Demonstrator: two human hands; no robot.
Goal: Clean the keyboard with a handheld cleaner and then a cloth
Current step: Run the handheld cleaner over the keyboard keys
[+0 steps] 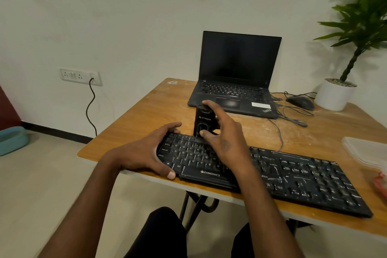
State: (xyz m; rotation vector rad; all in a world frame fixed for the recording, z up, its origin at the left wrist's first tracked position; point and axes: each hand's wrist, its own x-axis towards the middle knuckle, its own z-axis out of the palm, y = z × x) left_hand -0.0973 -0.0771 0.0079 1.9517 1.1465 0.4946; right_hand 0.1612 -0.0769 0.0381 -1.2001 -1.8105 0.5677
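Observation:
A black keyboard (293, 176) lies along the near edge of the wooden table (146, 111), dusted with white streaks on its right half. My left hand (150, 153) grips the keyboard's left end, thumb on the front edge. My right hand (224, 132) holds a small black handheld cleaner (204, 120) upright over the keyboard's top row, fingers curled round its body. No cloth is identifiable in view.
An open black laptop (236, 81) sits behind the cleaner. A black mouse (300, 102) with cables and a white potted plant (335, 96) stand at the back right. A clear plastic container (366, 151) rests at the right edge.

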